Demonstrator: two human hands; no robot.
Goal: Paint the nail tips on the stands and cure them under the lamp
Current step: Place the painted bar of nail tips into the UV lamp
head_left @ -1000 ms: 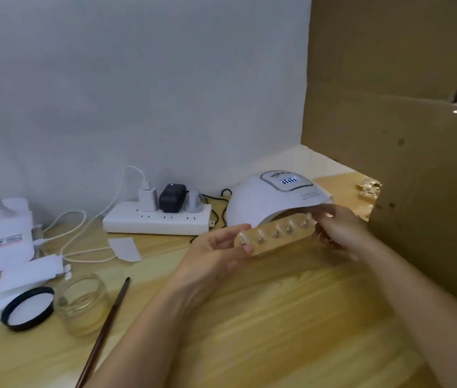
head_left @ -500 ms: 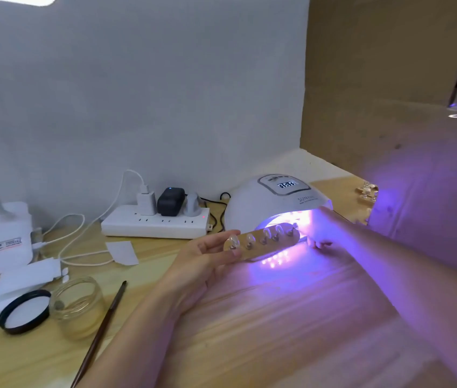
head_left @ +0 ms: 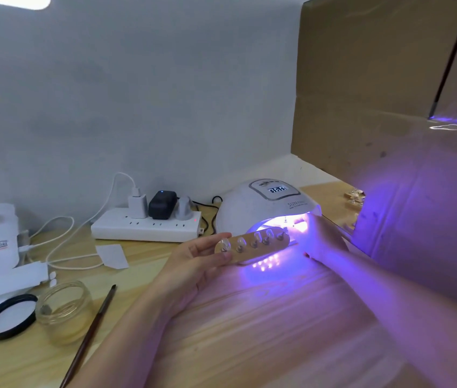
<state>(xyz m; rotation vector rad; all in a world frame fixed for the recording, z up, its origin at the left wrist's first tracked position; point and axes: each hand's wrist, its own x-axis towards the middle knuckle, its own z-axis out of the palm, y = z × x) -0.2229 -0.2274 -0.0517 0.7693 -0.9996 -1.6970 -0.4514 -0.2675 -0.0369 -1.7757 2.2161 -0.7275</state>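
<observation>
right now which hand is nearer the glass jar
Left. The left hand grips the stand's near end, mid-table, with the brush between it and the glass jar. The right hand is farther off, at the lamp's opening.

An oblong gold stand [head_left: 252, 247] carrying five clear nail tips [head_left: 254, 238] sits tilted at the glowing violet mouth of the white domed lamp [head_left: 263, 208].

A single head-worn view looks forward and down, close over the wooden table [head_left: 249, 317], facing the wall [head_left: 137, 93].
</observation>
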